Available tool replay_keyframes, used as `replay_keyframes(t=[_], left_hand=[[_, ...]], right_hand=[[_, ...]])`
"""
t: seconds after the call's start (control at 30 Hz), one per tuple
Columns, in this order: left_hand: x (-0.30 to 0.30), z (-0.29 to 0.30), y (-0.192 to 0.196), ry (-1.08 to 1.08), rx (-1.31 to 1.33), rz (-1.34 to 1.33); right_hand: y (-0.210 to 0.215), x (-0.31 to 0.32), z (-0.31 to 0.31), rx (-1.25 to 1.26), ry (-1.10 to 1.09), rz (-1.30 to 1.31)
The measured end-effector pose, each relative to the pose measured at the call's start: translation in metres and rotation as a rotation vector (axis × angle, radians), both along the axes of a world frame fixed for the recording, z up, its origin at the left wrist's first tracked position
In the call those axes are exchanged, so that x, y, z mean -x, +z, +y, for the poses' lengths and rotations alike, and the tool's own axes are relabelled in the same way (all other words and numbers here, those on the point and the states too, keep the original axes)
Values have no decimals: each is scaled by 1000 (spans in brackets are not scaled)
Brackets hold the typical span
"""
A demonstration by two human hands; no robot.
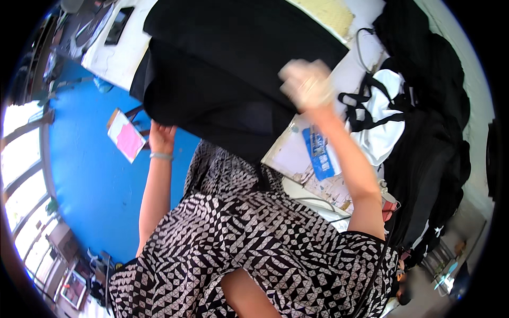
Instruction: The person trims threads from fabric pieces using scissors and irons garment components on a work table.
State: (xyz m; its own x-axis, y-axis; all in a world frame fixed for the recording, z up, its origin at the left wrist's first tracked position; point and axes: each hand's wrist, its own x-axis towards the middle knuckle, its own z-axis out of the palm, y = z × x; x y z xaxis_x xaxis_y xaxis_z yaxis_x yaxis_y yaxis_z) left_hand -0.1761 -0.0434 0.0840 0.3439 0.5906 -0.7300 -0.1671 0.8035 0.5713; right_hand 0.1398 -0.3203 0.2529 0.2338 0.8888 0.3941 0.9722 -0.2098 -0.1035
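Note:
A large piece of black cloth (222, 58) lies over the white table and hangs past its near edge. At the cloth's lower left edge is my left hand (162, 138), closed on the hem, its fingertips partly hidden by the fabric. My right hand (307, 85) is over the right part of the cloth, smeared by motion. It looks pale, perhaps gloved, and its fingers cannot be made out. Whether it touches the cloth is unclear.
Right of the cloth lie a blue printed packet (319, 153) and a white bundle with black straps (377, 119). Dark garments (429, 132) are heaped farther right. A phone (119, 25) rests at the table's far left. A pink-and-white card (127, 136) is above the blue floor (95, 180).

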Motion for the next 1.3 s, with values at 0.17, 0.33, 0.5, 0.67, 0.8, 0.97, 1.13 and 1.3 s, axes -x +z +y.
replay_keyframes(t=[0.17,0.33,0.5,0.67,0.8,0.97,1.13,1.3], left_hand=[[-13,-13,-3,6,51,191],[-11,-33,-3,-155,94,260],[-28,-83,22,-831,357,190],[-26,-101,30,-1164,394,234],[-27,-120,21,-1477,313,126],[-28,-146,14,-1604,128,-25],[-16,-157,-26,-1666,-105,-108],[-33,-165,10,-1831,-236,-57]], right_hand=[[-37,23,-12,110,49,51],[-6,32,-4,-43,228,94],[-58,-33,-38,243,-98,-133],[-15,57,-17,90,304,294],[-37,-45,-27,80,-289,-206],[-24,50,-18,276,162,284],[-27,-1,-17,-85,176,13],[-56,-15,-31,275,-68,19]])
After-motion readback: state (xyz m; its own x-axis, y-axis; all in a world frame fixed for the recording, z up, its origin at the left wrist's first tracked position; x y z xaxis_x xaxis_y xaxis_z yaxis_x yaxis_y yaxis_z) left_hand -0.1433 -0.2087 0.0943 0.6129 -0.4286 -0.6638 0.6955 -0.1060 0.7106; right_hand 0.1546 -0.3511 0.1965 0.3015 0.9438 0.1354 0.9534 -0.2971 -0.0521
